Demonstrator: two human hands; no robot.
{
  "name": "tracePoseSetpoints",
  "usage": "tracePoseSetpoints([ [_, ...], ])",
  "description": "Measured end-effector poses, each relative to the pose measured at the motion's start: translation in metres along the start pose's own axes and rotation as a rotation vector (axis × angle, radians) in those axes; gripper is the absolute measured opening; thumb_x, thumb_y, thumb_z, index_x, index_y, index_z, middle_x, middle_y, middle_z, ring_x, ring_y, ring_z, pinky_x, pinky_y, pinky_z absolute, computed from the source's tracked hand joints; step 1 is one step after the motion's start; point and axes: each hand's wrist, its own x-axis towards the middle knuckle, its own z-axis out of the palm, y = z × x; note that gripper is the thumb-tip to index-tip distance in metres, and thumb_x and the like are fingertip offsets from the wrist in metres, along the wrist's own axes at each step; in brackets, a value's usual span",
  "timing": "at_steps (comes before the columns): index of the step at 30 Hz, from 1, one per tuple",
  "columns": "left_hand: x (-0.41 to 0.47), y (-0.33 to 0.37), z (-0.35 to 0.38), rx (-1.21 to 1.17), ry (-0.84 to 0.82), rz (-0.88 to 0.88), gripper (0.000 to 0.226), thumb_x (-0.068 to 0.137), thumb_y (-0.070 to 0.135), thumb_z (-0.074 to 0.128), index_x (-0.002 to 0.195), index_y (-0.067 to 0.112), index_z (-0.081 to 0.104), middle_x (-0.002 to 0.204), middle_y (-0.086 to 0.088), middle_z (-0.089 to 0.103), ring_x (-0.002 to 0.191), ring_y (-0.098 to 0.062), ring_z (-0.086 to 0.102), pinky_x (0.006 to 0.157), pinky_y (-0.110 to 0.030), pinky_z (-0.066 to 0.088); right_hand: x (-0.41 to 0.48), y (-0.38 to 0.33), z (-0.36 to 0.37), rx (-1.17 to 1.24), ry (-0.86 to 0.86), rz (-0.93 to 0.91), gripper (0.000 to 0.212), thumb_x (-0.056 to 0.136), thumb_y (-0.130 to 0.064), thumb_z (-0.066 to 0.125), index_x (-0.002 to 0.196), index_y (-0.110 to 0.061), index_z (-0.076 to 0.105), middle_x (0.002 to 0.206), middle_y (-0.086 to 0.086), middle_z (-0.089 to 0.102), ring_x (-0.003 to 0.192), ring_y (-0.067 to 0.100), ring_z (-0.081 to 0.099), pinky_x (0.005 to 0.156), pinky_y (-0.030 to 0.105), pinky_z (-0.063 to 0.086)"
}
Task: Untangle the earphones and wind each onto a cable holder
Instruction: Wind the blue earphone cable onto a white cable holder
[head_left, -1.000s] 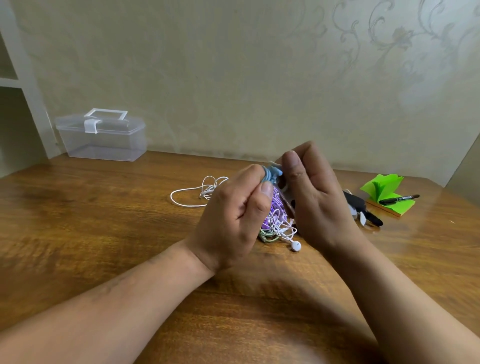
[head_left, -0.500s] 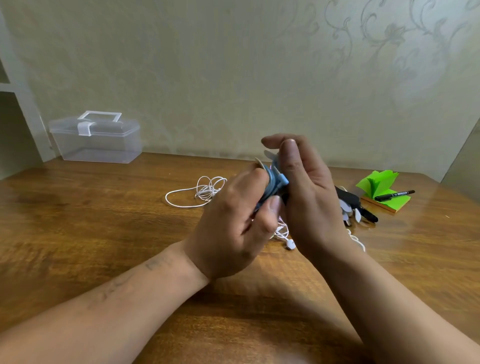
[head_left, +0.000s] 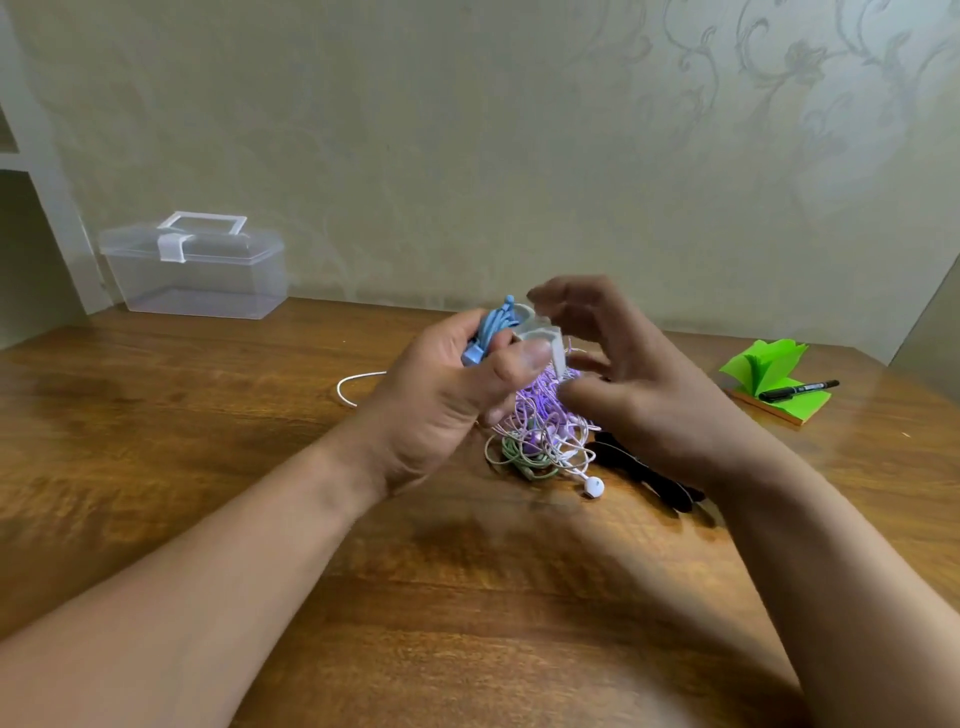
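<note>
Grips with left hand (head_left: 441, 395) blue earphones (head_left: 488, 332) and pale cable holder (head_left: 540, 332), just above the tangle (head_left: 540, 431); coil's long axis steep, top leaning right. Poises right hand (head_left: 639, 395) beside, fingers loosely curved, empty. Right of tangle: pen (head_left: 797, 391), print unreadable.

The wooden table (head_left: 156, 441) carries a clear box (head_left: 197, 283), tangled earphones (head_left: 545, 441) and green notepad (head_left: 763, 364).

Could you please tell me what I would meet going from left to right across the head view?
Clear plastic box → left hand, gripping the blue earphones → tangled earphones → right hand → green sticky notes.
</note>
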Motion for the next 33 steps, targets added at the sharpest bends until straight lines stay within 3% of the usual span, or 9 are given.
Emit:
tracePoseSetpoints([
  [2, 0.001, 0.001, -0.003, -0.055, -0.029, -0.032, 0.016, 0.088, 0.027, 0.071, 0.094, 0.012, 0.065, 0.070, 0.003, 0.046, 0.055, -0.008, 0.037, 0.048, -0.016, 0.032, -0.002, 0.001, 0.005, -0.080, -0.060, -0.059, 0.048, 0.090, -0.017, 0.072, 0.134, -0.029, 0.054, 0.137, -0.005, 0.061, 0.135, 0.017, 0.056, 0.113, 0.051, 0.043],
  [5, 0.000, 0.006, -0.004, -0.122, -0.078, -0.091, 0.042, 0.091, 0.029, 0.065, 0.110, -0.009, 0.062, 0.074, 0.000, 0.045, 0.057, -0.008, 0.035, 0.051, -0.022, 0.025, -0.003, -0.001, 0.014, 0.016, 0.001, -0.114, 0.035, 0.097, -0.023, 0.069, 0.130, -0.021, 0.057, 0.129, 0.001, 0.067, 0.127, 0.022, 0.063, 0.111, 0.056, 0.045],
  [9, -0.002, 0.008, -0.010, -0.191, -0.149, -0.092, 0.024, 0.086, 0.038, 0.065, 0.081, 0.015, 0.059, 0.074, 0.001, 0.035, 0.055, -0.010, 0.030, 0.066, -0.042, 0.012, -0.005, -0.008, 0.019, 0.182, 0.038, -0.122, 0.012, 0.107, -0.012, 0.057, 0.118, -0.013, 0.059, 0.114, 0.010, 0.073, 0.113, 0.030, 0.071, 0.100, 0.049, 0.054],
  [12, -0.004, 0.008, -0.012, -0.184, -0.181, -0.130, 0.026, 0.090, 0.035, 0.063, 0.085, 0.014, 0.050, 0.076, 0.002, 0.035, 0.056, -0.011, 0.030, 0.068, -0.042, 0.011, -0.005, -0.010, 0.022, 0.129, 0.091, -0.168, 0.008, 0.106, -0.014, 0.059, 0.110, -0.008, 0.058, 0.102, 0.007, 0.075, 0.102, 0.027, 0.074, 0.089, 0.039, 0.056],
  [14, -0.004, 0.009, -0.012, -0.193, -0.208, -0.156, 0.024, 0.097, 0.031, 0.057, 0.093, 0.009, 0.050, 0.076, 0.002, 0.037, 0.056, -0.009, 0.032, 0.068, -0.040, 0.011, -0.003, -0.012, 0.022, 0.153, 0.094, -0.149, 0.012, 0.105, -0.020, 0.062, 0.108, -0.009, 0.057, 0.102, 0.011, 0.073, 0.102, 0.030, 0.074, 0.088, 0.045, 0.060],
  [17, -0.004, 0.010, -0.015, -0.229, -0.288, -0.187, 0.028, 0.103, 0.035, 0.048, 0.097, 0.009, 0.058, 0.082, 0.001, 0.045, 0.061, -0.010, 0.038, 0.063, -0.030, 0.021, -0.002, -0.009, 0.015, 0.153, 0.060, -0.105, 0.020, 0.101, -0.031, 0.064, 0.110, -0.015, 0.058, 0.104, 0.015, 0.071, 0.104, 0.036, 0.071, 0.094, 0.064, 0.055],
  [20, -0.003, 0.009, -0.018, -0.232, -0.302, -0.207, 0.034, 0.104, 0.037, 0.045, 0.108, 0.008, 0.063, 0.090, -0.002, 0.054, 0.067, -0.012, 0.044, 0.064, -0.022, 0.035, 0.000, -0.005, 0.008, 0.102, -0.002, -0.063, 0.022, 0.102, -0.034, 0.060, 0.116, -0.017, 0.063, 0.103, 0.012, 0.071, 0.104, 0.037, 0.070, 0.096, 0.066, 0.052],
  [26, -0.001, 0.003, -0.012, -0.154, -0.189, -0.230, 0.041, 0.103, 0.033, 0.046, 0.123, -0.001, 0.060, 0.091, -0.001, 0.060, 0.067, -0.010, 0.041, 0.065, -0.026, 0.038, 0.000, 0.000, 0.007, 0.077, 0.020, -0.049, 0.020, 0.102, -0.032, 0.063, 0.103, -0.012, 0.062, 0.087, 0.006, 0.066, 0.082, 0.019, 0.064, 0.077, 0.047, 0.055],
  [33, 0.000, 0.002, -0.008, -0.057, -0.095, -0.258, 0.036, 0.095, 0.032, 0.057, 0.114, 0.002, 0.061, 0.091, -0.013, 0.058, 0.061, -0.012, 0.053, 0.053, -0.025, 0.054, 0.001, -0.001, 0.015, 0.007, 0.080, 0.011, 0.017, 0.098, -0.031, 0.061, 0.095, -0.015, 0.059, 0.070, 0.001, 0.054, 0.063, 0.020, 0.049, 0.059, 0.047, 0.044],
])
